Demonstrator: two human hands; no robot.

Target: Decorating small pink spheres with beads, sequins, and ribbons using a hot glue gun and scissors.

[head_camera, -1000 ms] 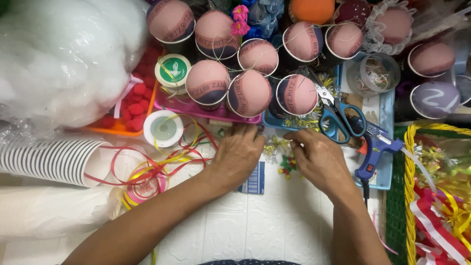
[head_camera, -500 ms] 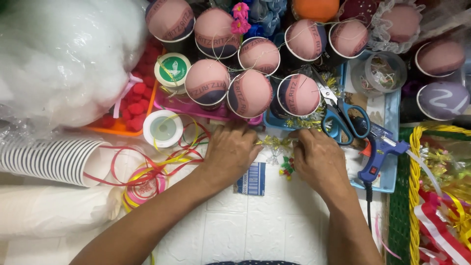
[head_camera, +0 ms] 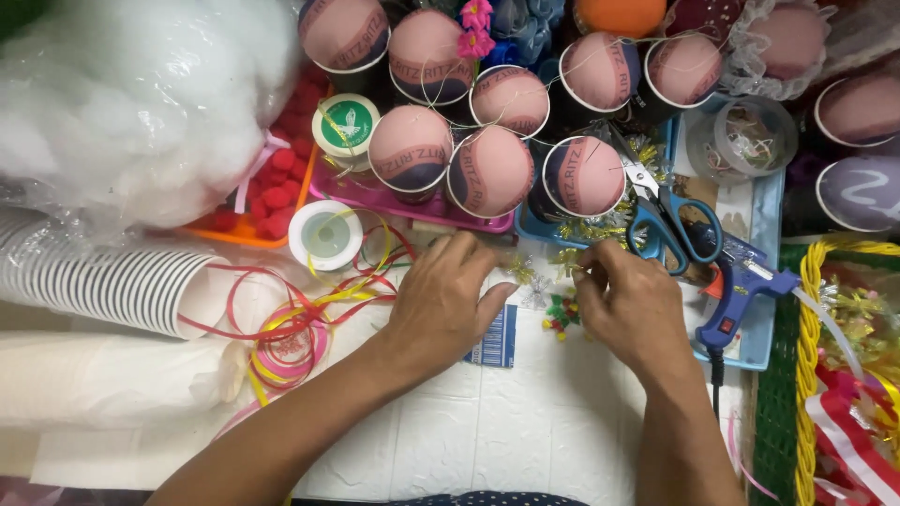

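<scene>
Resting on the white desk (head_camera: 525,422), the left hand (head_camera: 441,300) is laid flat with fingers spread. A small gold tinsel bow (head_camera: 568,262) is pinched by the right hand (head_camera: 628,305), near the blue scissors (head_camera: 670,220).

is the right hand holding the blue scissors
No, the blue scissors lie untouched on the blue tray, while the right hand pinches a small gold tinsel piece.

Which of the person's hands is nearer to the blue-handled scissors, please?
The right hand. It lies just below and left of the blue-handled scissors, close to the handle loops. The left hand is farther left, past the small gold tinsel bows.
</scene>
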